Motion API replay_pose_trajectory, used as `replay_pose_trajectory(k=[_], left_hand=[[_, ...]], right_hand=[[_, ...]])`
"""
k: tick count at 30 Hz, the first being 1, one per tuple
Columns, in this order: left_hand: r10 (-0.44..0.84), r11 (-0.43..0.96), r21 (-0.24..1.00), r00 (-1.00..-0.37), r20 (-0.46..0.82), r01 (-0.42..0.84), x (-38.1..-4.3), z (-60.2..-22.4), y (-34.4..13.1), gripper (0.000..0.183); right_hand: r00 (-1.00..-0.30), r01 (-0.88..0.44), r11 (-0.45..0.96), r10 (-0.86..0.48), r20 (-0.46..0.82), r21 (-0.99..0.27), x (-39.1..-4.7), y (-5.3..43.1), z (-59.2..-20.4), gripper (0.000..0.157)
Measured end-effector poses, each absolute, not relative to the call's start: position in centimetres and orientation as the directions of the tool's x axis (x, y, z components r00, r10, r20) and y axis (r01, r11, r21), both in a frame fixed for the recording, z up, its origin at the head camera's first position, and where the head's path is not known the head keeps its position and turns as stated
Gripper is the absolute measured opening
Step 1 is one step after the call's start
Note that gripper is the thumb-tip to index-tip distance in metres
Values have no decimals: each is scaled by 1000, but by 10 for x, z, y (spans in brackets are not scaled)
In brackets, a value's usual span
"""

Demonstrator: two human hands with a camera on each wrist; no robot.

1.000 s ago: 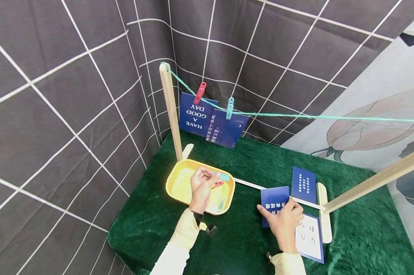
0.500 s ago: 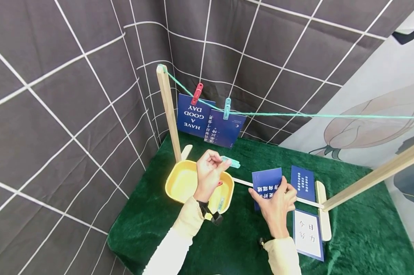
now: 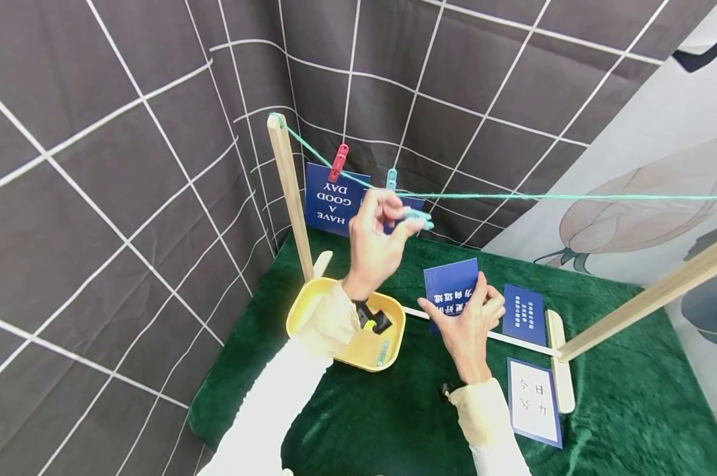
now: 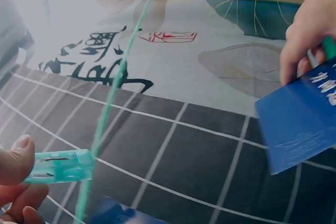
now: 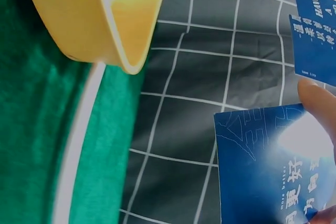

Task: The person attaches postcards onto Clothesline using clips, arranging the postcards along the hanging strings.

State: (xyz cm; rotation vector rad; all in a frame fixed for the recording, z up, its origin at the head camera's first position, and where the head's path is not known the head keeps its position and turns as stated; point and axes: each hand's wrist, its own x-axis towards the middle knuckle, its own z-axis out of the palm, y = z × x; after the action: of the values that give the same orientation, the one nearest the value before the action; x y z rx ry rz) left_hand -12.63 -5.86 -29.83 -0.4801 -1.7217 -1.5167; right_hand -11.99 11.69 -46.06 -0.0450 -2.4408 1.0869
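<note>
Pinching a clip (image 4: 65, 165) in closed left fingers (image 3: 407, 230), a blue card (image 3: 450, 279) between parted right fingers (image 3: 481, 288). Seemingly past two hung cards (image 3: 335, 205), with this and two loose cards (image 3: 523, 314) left.

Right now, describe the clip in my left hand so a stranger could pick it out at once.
Find the green-covered table, then the thin green string stretched above it. Just below that string in the head view, the left hand pinches a turquoise clip. A matching clip and a red clip sit on the string; only this one is in a hand.
</note>
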Motion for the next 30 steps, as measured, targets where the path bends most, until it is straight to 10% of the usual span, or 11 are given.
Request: replay_pose_trajectory(k=[30], left_hand=[[-12,318,608,-638,770,728,-202,-276,-41,21]], right_hand=[[-826,-225,677,250,506,-701,-140,100,-429,108]])
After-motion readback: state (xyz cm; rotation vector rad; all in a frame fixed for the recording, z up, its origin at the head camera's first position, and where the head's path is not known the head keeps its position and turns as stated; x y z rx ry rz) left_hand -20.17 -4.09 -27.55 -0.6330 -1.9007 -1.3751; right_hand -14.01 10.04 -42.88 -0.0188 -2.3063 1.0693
